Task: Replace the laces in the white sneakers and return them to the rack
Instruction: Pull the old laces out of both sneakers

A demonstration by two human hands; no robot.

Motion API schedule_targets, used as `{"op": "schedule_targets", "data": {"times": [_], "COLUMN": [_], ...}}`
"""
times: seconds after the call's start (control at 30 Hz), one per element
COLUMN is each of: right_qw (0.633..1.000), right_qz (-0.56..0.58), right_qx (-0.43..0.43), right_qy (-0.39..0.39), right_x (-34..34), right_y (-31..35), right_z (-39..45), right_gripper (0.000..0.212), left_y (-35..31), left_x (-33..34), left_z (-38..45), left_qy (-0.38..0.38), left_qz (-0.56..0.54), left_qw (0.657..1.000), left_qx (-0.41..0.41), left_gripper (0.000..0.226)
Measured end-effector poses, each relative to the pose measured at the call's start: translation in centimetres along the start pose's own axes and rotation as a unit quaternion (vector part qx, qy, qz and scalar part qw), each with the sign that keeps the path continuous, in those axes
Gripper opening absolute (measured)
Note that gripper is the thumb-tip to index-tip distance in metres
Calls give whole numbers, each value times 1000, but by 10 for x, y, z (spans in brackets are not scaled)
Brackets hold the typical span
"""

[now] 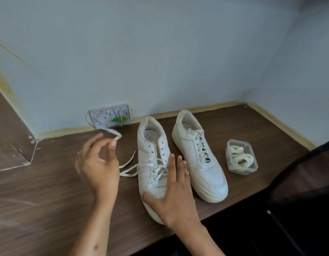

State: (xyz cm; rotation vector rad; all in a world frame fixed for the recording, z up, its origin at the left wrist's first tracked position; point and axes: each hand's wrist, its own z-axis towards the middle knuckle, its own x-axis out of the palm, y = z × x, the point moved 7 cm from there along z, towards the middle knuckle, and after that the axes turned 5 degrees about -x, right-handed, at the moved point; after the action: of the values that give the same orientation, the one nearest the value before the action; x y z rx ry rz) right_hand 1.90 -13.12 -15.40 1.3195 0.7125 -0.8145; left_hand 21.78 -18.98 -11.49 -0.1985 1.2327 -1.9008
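Left hand (pixel 97 163) pinching old lace (pixel 141 166), pulling; right hand (pixel 173 189) flat, fingers straight, bracing near sneaker (pixel 152 145) — best easing each crossing loose first.

Dark wood-grain tabletop (pixel 49 191) across lower frame. Pale blue-grey wall (pixel 160 52) behind, yellowish stained strip (pixel 197 108) along the joint. Open grey junction box (pixel 110 115) with thin yellow wires, centre-left at wall base. Soft, even light.
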Motion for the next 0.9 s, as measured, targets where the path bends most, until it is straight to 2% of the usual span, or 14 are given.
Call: {"op": "schedule_targets", "data": {"times": [0.07, 0.1, 0.17, 0.23, 0.37, 0.5, 0.6, 0.7, 0.8, 0.9], "right_qw": [1000, 1000, 1000, 1000, 991, 955, 938, 955, 979, 986], "right_qz": [1, 3, 5, 16, 134, 293, 341, 283, 151, 34], "right_qx": [2, 3, 4, 1, 2, 56, 47, -28, -81, -109], "right_qy": [-2, -2, 1, 3, 9, -4, -32, -82, -107, -119], "right_x": [0, 1, 2, 2, 3, 4, 0, -15, -28, -32], "right_y": [-1, -1, -2, -2, -2, -10, -9, -2, 3, 11], "right_z": [0, 0, -1, 0, 1, 3, 5, 8, 17, 27], "right_gripper": [115, 115, 115, 115, 108, 90, 73, 53, 34, 22], "left_y": [0, -1, -3, -3, -6, -16, -21, -27, -33, -33], "left_x": [6, 10, 14, 16, 23, 21, 20, 22, 25, 33], "left_z": [-1, -3, -7, -8, -17, -33, -49, -66, -79, -89], "left_qy": [43, 64, 88, 101, 166, 191, 203, 220, 237, 256], "left_qz": [68, 94, 106, 96, 80, 68, 65, 66, 77, 97], "left_qw": [997, 993, 991, 990, 982, 979, 977, 973, 968, 961], "left_qx": [9, 11, -7, -29, -31, -17, 3, 30, 38, 41], "left_gripper": [17, 23, 39, 44, 31, 17, 14, 25, 46, 53]}}
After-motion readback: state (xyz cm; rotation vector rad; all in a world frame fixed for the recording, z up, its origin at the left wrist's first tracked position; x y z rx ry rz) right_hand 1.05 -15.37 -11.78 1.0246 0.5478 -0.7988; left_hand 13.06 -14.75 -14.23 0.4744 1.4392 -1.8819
